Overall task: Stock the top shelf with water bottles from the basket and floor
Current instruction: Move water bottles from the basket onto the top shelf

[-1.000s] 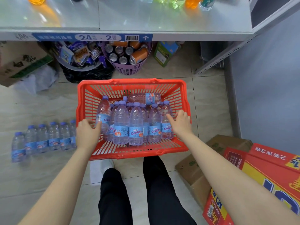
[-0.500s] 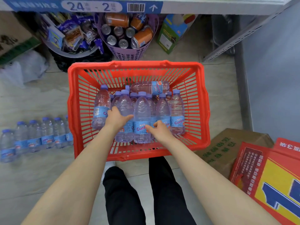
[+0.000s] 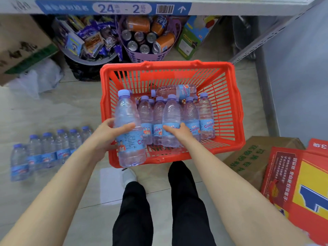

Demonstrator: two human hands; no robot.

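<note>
head view: the left hand [image 3: 108, 134] is wrapped around a water bottle [image 3: 128, 128], thumb across its front and fingers behind, holding it upright and raised over the near left corner of the red basket [image 3: 229, 110]. its purple cap points up and its blue label faces the camera. the right hand [image 3: 179, 133] reaches into the basket and grips a second bottle [image 3: 171, 118] at its label, fingers curled around it; that bottle stands upright among the others. a cluster of standing bottles [image 3: 192, 118] fills the near middle of the basket, packed side by side and touching, and one lying bottle [image 3: 174, 91] rests on its side just behind them, cap to the left. the basket sits on the tiled floor [image 3: 58, 107] in front of the person's black trousers [image 3: 134, 210]. to the left, well apart from the basket, a row of floor bottles [image 3: 48, 151] stands in a line, touching one another. beyond the basket, under the shelf edge [image 3: 113, 8] with its blue label strip, sit a purple basket of cans [image 3: 145, 41] and a grey tub of snack packets [image 3: 85, 39]. a brown carton [image 3: 252, 157] and a red and yellow box [image 3: 298, 183] lie to the right of the basket
</note>
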